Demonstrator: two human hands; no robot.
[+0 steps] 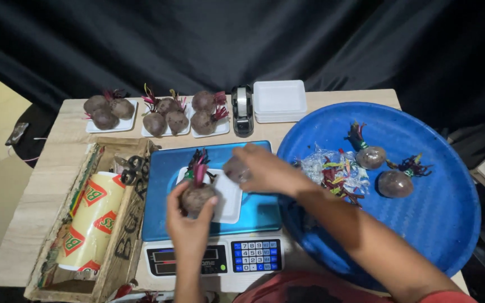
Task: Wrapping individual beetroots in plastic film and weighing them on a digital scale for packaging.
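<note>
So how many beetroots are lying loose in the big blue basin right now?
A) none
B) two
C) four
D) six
B: two beetroots lie in the blue basin, beside a heap of crumpled plastic wrap and trimmed tops.

A long, open cardboard box with dark printed lettering on its side stands at the near left, holding a roll of clear film that bears red, green and yellow diamond-shaped labels. Just right of it, on the near front of the blue scale, sit a dark rectangular display screen and a keypad of blue and white keys. At the far middle lies a stack of white foam trays.
</note>
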